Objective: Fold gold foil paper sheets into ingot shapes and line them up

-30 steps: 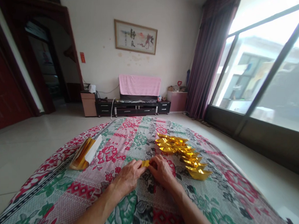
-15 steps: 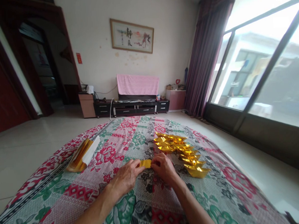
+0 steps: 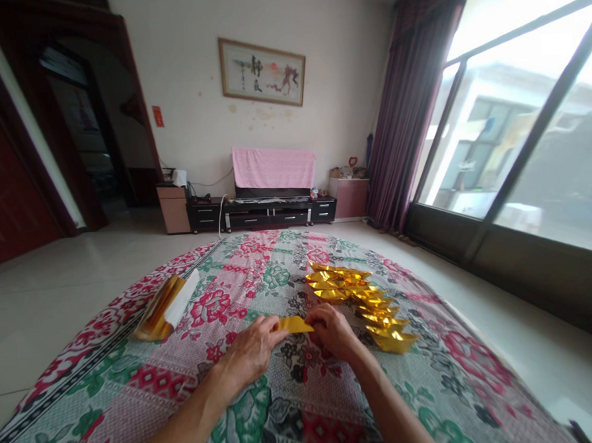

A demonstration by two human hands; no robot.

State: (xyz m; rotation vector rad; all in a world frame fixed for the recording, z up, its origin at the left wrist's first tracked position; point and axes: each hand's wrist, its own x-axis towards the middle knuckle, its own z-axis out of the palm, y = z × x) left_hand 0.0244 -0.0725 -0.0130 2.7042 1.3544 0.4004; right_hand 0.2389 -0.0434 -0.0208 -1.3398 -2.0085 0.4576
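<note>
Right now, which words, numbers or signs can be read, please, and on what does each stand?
"靜氣", probably: large characters on the framed picture.
Too small to read: the smaller column beside them.
Too blurred to read: any marks on the red paper strip.

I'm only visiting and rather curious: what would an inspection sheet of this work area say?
Surface: floral cloth, rounded far edge.
Job's things: gold piece between the hands; boat-shaped gold pieces grouped on the right; gold paper stack on the left.
Clutter: small items on the pink cabinet, including a red heart shape.
Hands: left hand pinches the gold piece; right hand is at its other end, grip unclear.
Cables: white cord beyond the cloth.
Surroundings: framed picture, curtain, window.
</note>
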